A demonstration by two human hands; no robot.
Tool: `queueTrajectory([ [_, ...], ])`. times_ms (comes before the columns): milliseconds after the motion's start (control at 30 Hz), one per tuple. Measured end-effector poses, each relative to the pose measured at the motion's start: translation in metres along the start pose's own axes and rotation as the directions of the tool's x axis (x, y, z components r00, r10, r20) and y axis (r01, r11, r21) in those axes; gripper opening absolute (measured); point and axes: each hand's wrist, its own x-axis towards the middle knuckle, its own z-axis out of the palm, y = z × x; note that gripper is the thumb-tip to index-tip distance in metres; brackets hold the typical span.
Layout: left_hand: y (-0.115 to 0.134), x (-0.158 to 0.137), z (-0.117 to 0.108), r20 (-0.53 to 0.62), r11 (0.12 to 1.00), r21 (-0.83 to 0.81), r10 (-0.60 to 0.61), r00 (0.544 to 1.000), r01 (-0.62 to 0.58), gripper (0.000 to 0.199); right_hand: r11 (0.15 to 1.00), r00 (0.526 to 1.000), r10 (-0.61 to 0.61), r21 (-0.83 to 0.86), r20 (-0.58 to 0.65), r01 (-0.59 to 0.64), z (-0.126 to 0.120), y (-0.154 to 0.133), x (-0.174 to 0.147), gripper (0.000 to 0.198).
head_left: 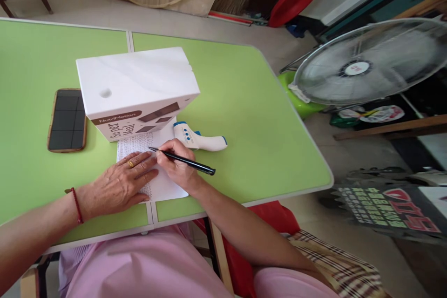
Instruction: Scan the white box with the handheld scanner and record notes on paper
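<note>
My right hand [177, 164] grips a black pen [195, 164], its tip close to a white sheet of paper [171, 188]. Rows of small handwriting cover the paper's left part. Flat on that written side lies my left hand [127, 181], fingers stretched out, with a ring on one finger and a red cord at the wrist. A white box [139, 74] printed "NutriMotion" stands just beyond the paper and hides its far part. Touching or very near my right hand, a white and blue infrared thermometer [200, 138] rests on its side.
The green folding table [251, 149] has a seam down its middle. A smartphone [67, 120] lies left of the box. Off the table's right side stand a large fan [356, 67] and a dark printed carton [387, 207]; a red basin [296, 2] is farther back.
</note>
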Motion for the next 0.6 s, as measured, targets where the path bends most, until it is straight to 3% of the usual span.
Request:
queueTrajectory([
  [233,-0.0015,-0.0012,0.0016,-0.026,0.997,-0.076,-0.005,1.000,0.003,0.049,0.999,0.999,0.034,0.002,0.013,-0.034,-0.0005,0.0010,-0.0004,0.009],
  [600,-0.0011,-0.0005,0.0010,0.002,1.000,-0.001,-0.003,1.000,0.003,0.051,1.000,0.999,0.015,0.020,-0.035,-0.014,0.0021,0.0017,-0.0009,0.008],
])
